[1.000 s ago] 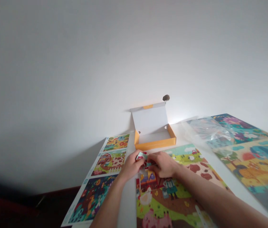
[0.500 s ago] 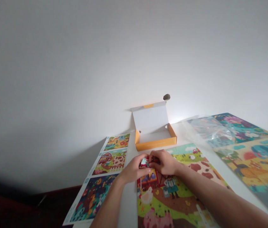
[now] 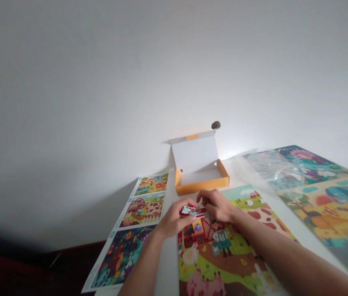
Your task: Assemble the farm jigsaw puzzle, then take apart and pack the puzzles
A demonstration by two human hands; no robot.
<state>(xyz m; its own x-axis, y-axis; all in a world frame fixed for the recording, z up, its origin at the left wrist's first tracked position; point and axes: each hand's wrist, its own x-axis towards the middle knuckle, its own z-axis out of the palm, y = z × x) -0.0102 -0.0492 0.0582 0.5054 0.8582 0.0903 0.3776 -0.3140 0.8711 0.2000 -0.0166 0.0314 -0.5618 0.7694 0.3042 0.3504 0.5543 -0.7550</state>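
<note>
A small jigsaw puzzle piece (image 3: 189,210), red, white and pale teal, is gripped between the thumb and fingers of my left hand (image 3: 174,218), over the top left part of a farm puzzle (image 3: 242,255). Close to its right, my right hand (image 3: 217,205) hovers above or rests on the puzzle's upper edge. Its fingers are bent and look apart, with nothing visible in them. Below both hands the puzzle shows a barn, a farmer, a hen and a pig. My right forearm covers part of the cow picture.
An open yellow box (image 3: 203,187) with a white inside stands behind the puzzle, against the wall (image 3: 100,102). On the left lies a sheet with three pictures (image 3: 143,209). To the right are a clear plastic bag (image 3: 272,168) and another colourful puzzle (image 3: 340,209).
My right hand has drawn a little to the right, away from the piece in my left hand. More of the piece and the red barn now shows. My left hand has hardly moved.
</note>
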